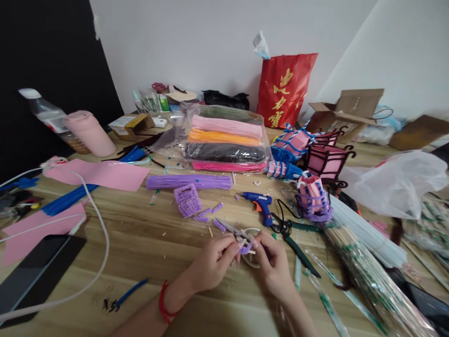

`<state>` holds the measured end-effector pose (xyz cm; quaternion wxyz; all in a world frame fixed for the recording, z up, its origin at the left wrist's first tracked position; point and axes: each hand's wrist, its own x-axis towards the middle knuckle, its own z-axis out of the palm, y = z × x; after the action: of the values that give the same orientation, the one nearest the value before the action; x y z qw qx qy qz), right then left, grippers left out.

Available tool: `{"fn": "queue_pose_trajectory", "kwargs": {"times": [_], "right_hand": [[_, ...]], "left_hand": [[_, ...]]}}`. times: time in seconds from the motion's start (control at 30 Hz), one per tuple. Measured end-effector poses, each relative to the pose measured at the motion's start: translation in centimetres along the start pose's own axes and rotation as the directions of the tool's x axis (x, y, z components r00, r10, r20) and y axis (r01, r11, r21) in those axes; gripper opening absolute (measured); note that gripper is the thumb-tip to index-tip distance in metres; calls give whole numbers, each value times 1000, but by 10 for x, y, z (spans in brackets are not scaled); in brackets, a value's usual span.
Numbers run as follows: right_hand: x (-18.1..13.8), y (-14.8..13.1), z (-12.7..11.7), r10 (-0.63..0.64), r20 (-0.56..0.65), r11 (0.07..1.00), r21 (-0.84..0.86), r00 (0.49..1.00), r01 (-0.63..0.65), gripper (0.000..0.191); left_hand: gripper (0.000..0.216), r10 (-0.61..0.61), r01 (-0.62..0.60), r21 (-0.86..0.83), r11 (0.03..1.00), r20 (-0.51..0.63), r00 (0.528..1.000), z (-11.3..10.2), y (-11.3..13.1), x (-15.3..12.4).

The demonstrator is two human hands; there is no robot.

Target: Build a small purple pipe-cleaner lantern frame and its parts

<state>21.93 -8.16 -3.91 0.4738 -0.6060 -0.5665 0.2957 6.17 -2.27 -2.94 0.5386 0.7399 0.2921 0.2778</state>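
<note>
My left hand [214,263] pinches a short purple fuzzy piece [245,249] with a pale stick end beside it. Close on its right, my right hand [272,262] has its thumb and forefinger pressed together at the same piece; its exact grip is partly hidden. Just beyond the fingers lie scissors [229,228] with pale loop handles, partly covered by the hands. Several loose purple wrapped pieces [202,218] lie past the blades, next to a square purple ribbed panel [187,200]. Behind them stretches a bundle of purple pipe cleaners [189,182].
A blue glue gun [258,202] and green-handled pruners [298,250] lie right of the scissors. Pink lanterns [313,199] and bundled sticks [368,267] fill the right side. Bagged coloured pipe cleaners [226,140] sit at the back. A phone [31,262] and white cable [101,224] lie left.
</note>
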Motion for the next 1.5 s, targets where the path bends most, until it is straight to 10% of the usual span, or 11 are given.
{"fn": "queue_pose_trajectory", "kwargs": {"times": [0.2, 0.43, 0.63, 0.97, 1.1, 1.23, 1.37, 1.5], "right_hand": [[-5, -4, 27, 60, -3, 998, 35, 998, -60, 32], [-12, -9, 34, -56, 69, 989, -133, 996, 65, 24], [-3, -7, 6, -95, -118, 976, -207, 988, 70, 28], [-6, -5, 30, 97, -6, 994, 46, 995, -97, 34], [-11, -10, 36, -6, 75, 1000, -22, 997, 8, 26], [-9, -9, 17, -93, -14, 982, -169, 996, 89, 27], [-1, -2, 0, -71, -160, 981, -190, 985, 40, 29], [1, 4, 9, 65, -70, 997, -31, 995, -68, 35]], "left_hand": [[34, -204, 178, -383, 906, -29, 978, 5, -8, 6], [25, -109, 138, 86, 987, -274, 956, -3, -23, 11], [22, 81, -67, 306, 950, -33, 996, -3, -14, 7], [30, -152, 126, -235, 964, -93, 984, 3, -9, 7], [26, -93, 106, 43, 993, -243, 965, -2, -19, 11], [23, 100, -51, 366, 929, -116, 988, -6, -20, 9], [21, 169, -186, 344, 920, 78, 982, -4, -13, 4], [26, 124, -125, 148, 981, 16, 992, -1, -7, 3]]}}
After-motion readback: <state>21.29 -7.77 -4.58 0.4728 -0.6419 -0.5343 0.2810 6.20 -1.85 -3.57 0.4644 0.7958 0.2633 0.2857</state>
